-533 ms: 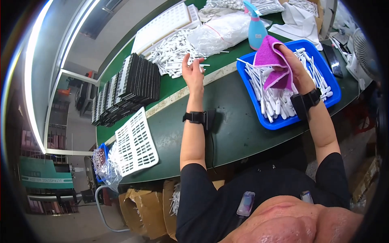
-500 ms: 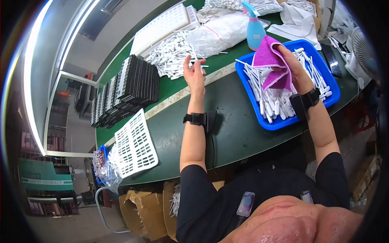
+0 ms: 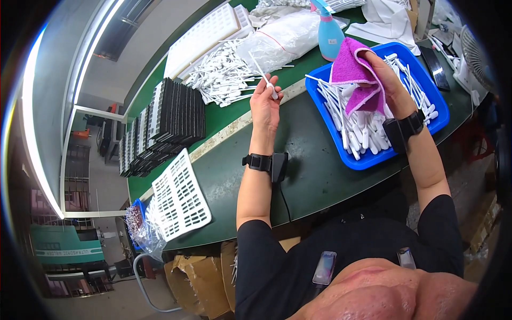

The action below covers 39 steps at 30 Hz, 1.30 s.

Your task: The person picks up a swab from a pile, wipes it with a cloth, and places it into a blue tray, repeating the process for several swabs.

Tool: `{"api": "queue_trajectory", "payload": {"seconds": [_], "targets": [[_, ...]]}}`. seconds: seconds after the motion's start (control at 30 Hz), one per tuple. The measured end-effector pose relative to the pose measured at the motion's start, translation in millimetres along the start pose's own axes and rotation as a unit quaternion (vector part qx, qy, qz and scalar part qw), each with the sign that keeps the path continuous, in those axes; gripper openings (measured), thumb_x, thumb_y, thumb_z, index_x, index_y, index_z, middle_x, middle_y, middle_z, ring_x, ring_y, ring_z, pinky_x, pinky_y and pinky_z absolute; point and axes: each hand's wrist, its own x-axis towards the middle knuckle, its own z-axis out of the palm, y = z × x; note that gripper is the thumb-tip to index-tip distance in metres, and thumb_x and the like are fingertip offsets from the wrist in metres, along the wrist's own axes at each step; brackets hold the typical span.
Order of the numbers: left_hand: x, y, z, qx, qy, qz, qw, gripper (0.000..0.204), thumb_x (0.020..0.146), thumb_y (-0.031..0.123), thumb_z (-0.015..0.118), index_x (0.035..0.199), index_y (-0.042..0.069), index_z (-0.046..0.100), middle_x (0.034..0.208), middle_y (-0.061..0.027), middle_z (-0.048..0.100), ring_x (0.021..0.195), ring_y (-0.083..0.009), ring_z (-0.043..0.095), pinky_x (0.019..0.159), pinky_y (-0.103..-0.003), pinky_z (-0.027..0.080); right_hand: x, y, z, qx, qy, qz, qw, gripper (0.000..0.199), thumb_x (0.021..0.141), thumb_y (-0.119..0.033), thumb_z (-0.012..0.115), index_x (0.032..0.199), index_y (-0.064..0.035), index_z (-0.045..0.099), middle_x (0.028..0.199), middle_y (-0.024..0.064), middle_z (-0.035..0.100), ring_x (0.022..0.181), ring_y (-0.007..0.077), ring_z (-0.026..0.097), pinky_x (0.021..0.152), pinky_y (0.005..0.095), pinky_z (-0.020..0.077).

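In my left hand (image 3: pixel 264 108) I grip a white plastic stick with a thick rounded end (image 3: pixel 273 94); its thin end points up and away over the bench. A loose pile of the same white sticks (image 3: pixel 221 72) lies just beyond that hand. My right hand (image 3: pixel 392 88) holds a folded purple cloth (image 3: pixel 356 66) above a blue tray (image 3: pixel 356 165). Many white sticks (image 3: pixel 372 137) fill the tray, thick ends mostly toward me. The right fingers are partly hidden by the cloth.
A blue spray bottle (image 3: pixel 330 37) stands behind the tray. Left of the pile are stacked black slotted trays (image 3: pixel 178 109) and a white perforated plate (image 3: pixel 182 197). Behind lie a clear plastic bag (image 3: pixel 282 45) and a white foam tray (image 3: pixel 205 37). A phone (image 3: pixel 434 68) lies right.
My left hand has drawn back slightly from the pile and now has a white stick in its fingers. The right hand with the cloth stays almost in place.
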Motion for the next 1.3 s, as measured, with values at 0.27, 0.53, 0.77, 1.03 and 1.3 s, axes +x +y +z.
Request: {"api": "queue_trajectory", "payload": {"seconds": [0.27, 0.53, 0.77, 1.03, 1.3], "targets": [[-6.6, -0.7, 10.3, -0.001, 0.000, -0.007, 1.000, 0.040, 0.088, 0.001, 0.047, 0.127, -0.001, 0.042, 0.115, -0.0128, 0.055, 0.083, -0.0167, 0.057, 0.074, -0.030, 0.049, 1.6, 1.6, -2.2, -0.005, -0.001, -0.001, 1.000, 0.032, 0.092, -0.033, 0.049, 0.107, -0.0058, 0.057, 0.081, 0.0049, 0.066, 0.058, 0.0101, 0.063, 0.047, 0.0194, 0.0513], [-18.5, 3.6, 40.6, 0.011, -0.038, 0.008, 0.999, 0.035, 0.090, 0.006, 0.049, 0.124, 0.000, 0.046, 0.112, -0.0133, 0.057, 0.086, -0.0175, 0.060, 0.070, -0.027, 0.051, -0.6, -2.3, 2.3, 0.127, 0.001, -0.027, 0.991, 0.034, 0.095, -0.028, 0.040, 0.114, -0.0030, 0.052, 0.093, 0.0081, 0.065, 0.073, 0.0157, 0.065, 0.062, 0.0268, 0.0547], [-52.9, -21.6, 94.5, 0.142, -0.159, -0.088, 0.973, 0.025, 0.092, 0.014, 0.050, 0.111, -0.002, 0.052, 0.099, -0.0118, 0.062, 0.074, -0.0163, 0.063, 0.063, -0.024, 0.053, -0.5, 20.7, 24.9, 0.162, -0.032, -0.006, 0.986, 0.037, 0.096, -0.028, 0.033, 0.117, -0.0031, 0.050, 0.102, 0.0105, 0.063, 0.087, 0.0201, 0.063, 0.077, 0.0342, 0.0529], [-93.8, -42.3, 129.7, 0.143, -0.271, -0.230, 0.923, 0.025, 0.094, 0.021, 0.049, 0.102, -0.001, 0.054, 0.081, -0.0080, 0.062, 0.058, -0.0116, 0.060, 0.048, -0.021, 0.049, -13.1, 4.3, 23.1, 0.139, 0.012, -0.019, 0.990, 0.035, 0.095, -0.029, 0.035, 0.116, -0.0052, 0.050, 0.098, 0.0082, 0.061, 0.078, 0.0180, 0.062, 0.074, 0.0302, 0.0528], [-100.7, -39.3, 137.3, 0.144, -0.259, -0.225, 0.928, 0.023, 0.095, 0.019, 0.046, 0.095, -0.001, 0.056, 0.073, -0.0060, 0.059, 0.049, -0.0105, 0.055, 0.045, -0.022, 0.047, -3.3, 7.3, 1.1, 0.105, -0.013, -0.009, 0.994, 0.033, 0.095, -0.032, 0.036, 0.105, -0.0047, 0.052, 0.085, 0.0069, 0.060, 0.061, 0.0152, 0.059, 0.053, 0.0250, 0.0491]]}}
